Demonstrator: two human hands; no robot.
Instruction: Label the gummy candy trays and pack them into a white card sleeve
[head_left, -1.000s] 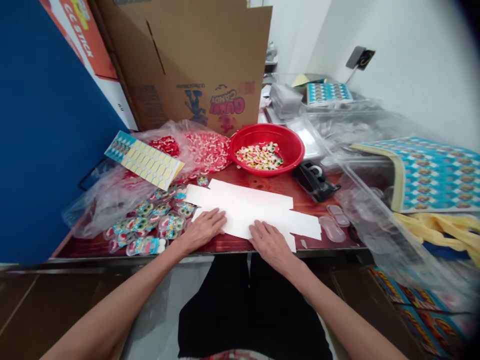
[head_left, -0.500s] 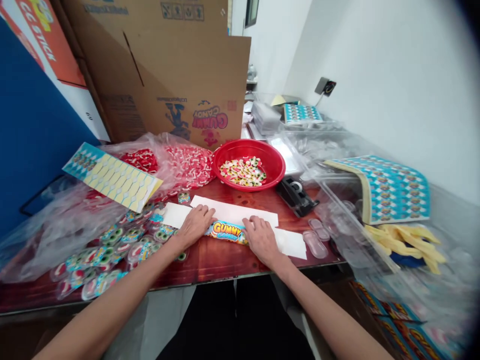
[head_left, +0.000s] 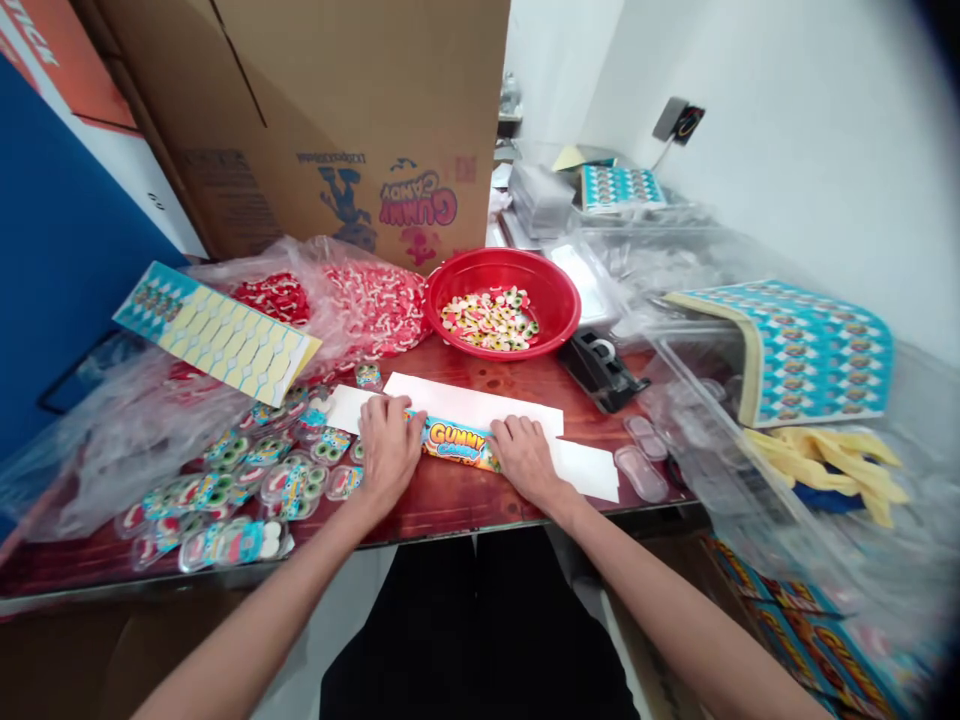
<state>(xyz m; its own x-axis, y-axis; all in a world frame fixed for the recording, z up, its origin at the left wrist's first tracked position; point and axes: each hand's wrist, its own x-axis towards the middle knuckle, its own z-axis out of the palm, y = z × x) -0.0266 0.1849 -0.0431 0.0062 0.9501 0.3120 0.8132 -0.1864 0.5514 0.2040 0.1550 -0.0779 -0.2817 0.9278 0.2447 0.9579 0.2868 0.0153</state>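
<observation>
A flat white cardboard blank (head_left: 487,410) lies on the red-brown table (head_left: 465,500), its near flap folded over so the printed "Gummy" side (head_left: 455,441) faces up. My left hand (head_left: 388,449) presses flat on the left end of that fold, fingers stretched out. At the right end, my right hand (head_left: 525,460) presses down the same way. Neither hand holds anything. Packaged eyeball gummies (head_left: 255,490) lie in a heap just left of my left hand.
A red bowl (head_left: 551,290) of loose gummies stands behind the blank, a black tape dispenser (head_left: 600,365) to its right. A sticker sheet (head_left: 214,335) rests on plastic bags at left. A big cardboard box (head_left: 322,120) stands at the back. Label sheets (head_left: 810,350) and clear blister shells (head_left: 641,465) crowd the right.
The blank's near edge was folded over, turning up its printed side. Both hands slid along the fold and now press on its two ends.
</observation>
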